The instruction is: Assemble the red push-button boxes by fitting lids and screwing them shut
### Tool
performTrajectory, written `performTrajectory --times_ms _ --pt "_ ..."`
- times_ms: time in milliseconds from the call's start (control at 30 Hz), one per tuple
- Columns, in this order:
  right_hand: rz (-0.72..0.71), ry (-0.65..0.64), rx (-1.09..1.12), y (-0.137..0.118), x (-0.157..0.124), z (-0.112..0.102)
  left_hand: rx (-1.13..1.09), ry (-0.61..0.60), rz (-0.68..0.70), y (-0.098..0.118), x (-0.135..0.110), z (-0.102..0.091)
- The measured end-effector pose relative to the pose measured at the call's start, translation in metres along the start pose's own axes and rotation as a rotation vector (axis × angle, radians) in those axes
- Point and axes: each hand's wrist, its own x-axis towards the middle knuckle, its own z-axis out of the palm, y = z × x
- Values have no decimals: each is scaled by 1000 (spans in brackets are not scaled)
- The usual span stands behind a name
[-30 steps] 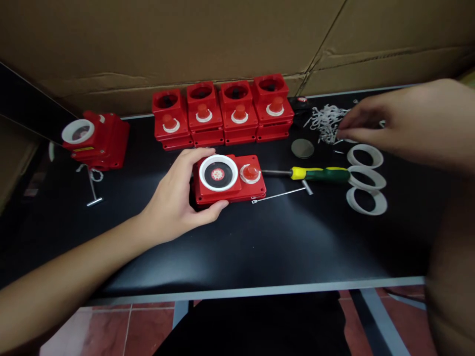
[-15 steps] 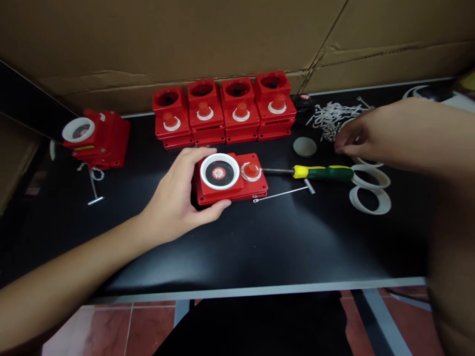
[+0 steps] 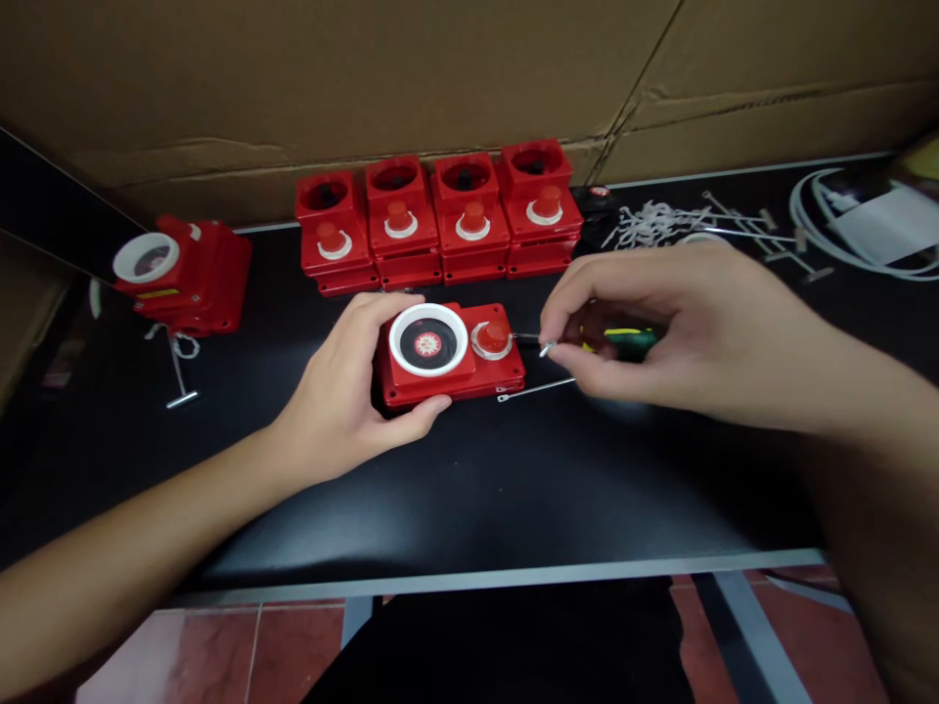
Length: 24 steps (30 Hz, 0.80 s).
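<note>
My left hand (image 3: 344, 386) is wrapped round the left end of a red box (image 3: 449, 357) lying flat on the black table (image 3: 469, 489). The box carries a white-ringed round dial and a red push button. My right hand (image 3: 660, 328) hovers just right of the box, its thumb and forefinger pinched on a small silver screw (image 3: 547, 348). Beneath that hand lies a green and yellow screwdriver (image 3: 623, 339), mostly hidden, its shaft pointing at the box. A thin metal pin (image 3: 535, 389) lies by the box's right corner.
Several red boxes (image 3: 436, 220) stand in a row at the back against cardboard. Another red box (image 3: 180, 274) sits at the far left with a metal T-key (image 3: 176, 376) below it. White strips (image 3: 649, 225), metal pins and a white cable (image 3: 858, 230) lie at the back right.
My right hand came from the back right pile down and left to beside the box, now pinching a small screw. It now covers the screwdriver and white rings. My left hand stayed put.
</note>
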Motion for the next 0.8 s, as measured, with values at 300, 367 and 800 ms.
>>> performTrajectory --times_ms 300,367,800 --pt "-32 -62 52 5 4 15 22 -11 -22 2 1 -1" --pt "-41 -55 35 5 4 15 9 -9 -16 2 1 0" --pt "-91 -52 10 6 4 17 15 -14 -18 2 1 -1"
